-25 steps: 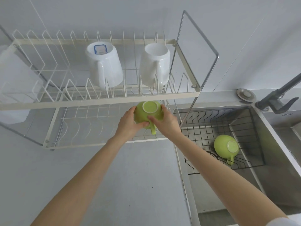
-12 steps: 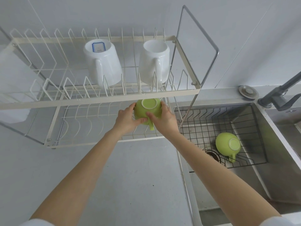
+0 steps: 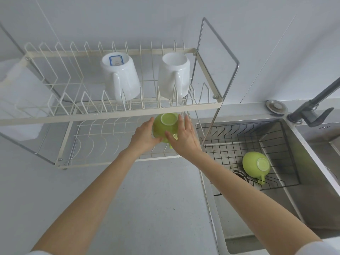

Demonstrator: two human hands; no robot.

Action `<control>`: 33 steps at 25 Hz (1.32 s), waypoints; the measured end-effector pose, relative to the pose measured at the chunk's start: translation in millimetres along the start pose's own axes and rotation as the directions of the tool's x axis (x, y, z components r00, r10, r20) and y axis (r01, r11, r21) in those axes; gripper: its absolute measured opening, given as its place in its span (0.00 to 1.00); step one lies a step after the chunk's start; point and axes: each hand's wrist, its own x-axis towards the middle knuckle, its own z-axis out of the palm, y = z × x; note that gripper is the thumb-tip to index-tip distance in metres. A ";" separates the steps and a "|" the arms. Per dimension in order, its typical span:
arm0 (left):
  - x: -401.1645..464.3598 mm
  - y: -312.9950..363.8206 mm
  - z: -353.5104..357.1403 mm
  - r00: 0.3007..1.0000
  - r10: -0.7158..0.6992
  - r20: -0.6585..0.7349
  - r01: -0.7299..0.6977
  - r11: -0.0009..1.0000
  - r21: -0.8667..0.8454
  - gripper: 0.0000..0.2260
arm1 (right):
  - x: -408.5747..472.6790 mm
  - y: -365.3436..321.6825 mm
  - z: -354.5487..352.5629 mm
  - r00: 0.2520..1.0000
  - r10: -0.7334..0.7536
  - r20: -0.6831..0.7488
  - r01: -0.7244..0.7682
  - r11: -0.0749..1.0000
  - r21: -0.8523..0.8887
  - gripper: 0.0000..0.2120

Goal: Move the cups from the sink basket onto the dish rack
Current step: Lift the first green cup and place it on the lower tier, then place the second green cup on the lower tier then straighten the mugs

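Note:
An upside-down green cup [image 3: 165, 127] sits on the lower tier of the cream wire dish rack [image 3: 110, 117], partly under the upper tier's front bar. My left hand [image 3: 142, 136] touches its left side. My right hand [image 3: 182, 134] rests on its right side with the fingers spread, thumb over the handle. A second green cup [image 3: 255, 166] lies upside down in the black wire sink basket [image 3: 230, 140], handle towards me. Two white mugs [image 3: 120, 78] [image 3: 173, 74] stand inverted on the upper tier.
The steel sink [image 3: 301, 181] holds the basket on the right, with a grey tap [image 3: 312, 107] at its far corner and a round metal cap [image 3: 276, 106] beside it. A chrome frame [image 3: 233, 61] rises at the rack's right end. Grey counter lies in front.
The green cup has gone a little further back under the upper tier. My right hand's fingers have spread out along its side.

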 end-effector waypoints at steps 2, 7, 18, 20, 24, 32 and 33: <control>-12.3 4.2 -5.1 0.998 0.051 -0.020 -0.047 0.984 0.171 0.33 | -8.0 -2.2 -5.3 0.997 -0.078 -0.001 0.078 0.994 -0.071 0.35; -58.2 13.0 -7.1 0.984 0.170 -0.056 -0.121 0.860 0.495 0.27 | -43.8 0.5 -23.1 0.977 -0.210 0.031 0.212 0.954 -0.212 0.33; -134.5 51.9 41.2 0.988 0.156 -0.008 -0.124 0.816 0.564 0.29 | -131.8 66.5 -46.4 0.984 -0.175 0.020 0.173 0.942 -0.288 0.32; -139.0 66.0 55.5 0.986 0.168 0.004 -0.143 0.820 0.554 0.29 | -138.2 83.6 -54.8 0.990 -0.141 0.020 0.141 0.944 -0.298 0.32; -140.4 96.8 85.6 0.983 0.179 0.037 -0.171 0.835 0.523 0.28 | -145.1 118.3 -74.0 0.995 -0.097 0.026 0.100 0.948 -0.302 0.32; -114.6 169.2 156.8 0.980 0.187 0.073 -0.199 0.859 0.471 0.29 | -139.2 209.6 -132.7 0.999 -0.034 0.029 0.041 0.947 -0.318 0.32; -110.7 176.6 164.9 0.981 0.173 0.083 -0.192 0.863 0.467 0.29 | -137.3 220.0 -139.1 0.999 -0.028 0.030 0.036 0.948 -0.315 0.32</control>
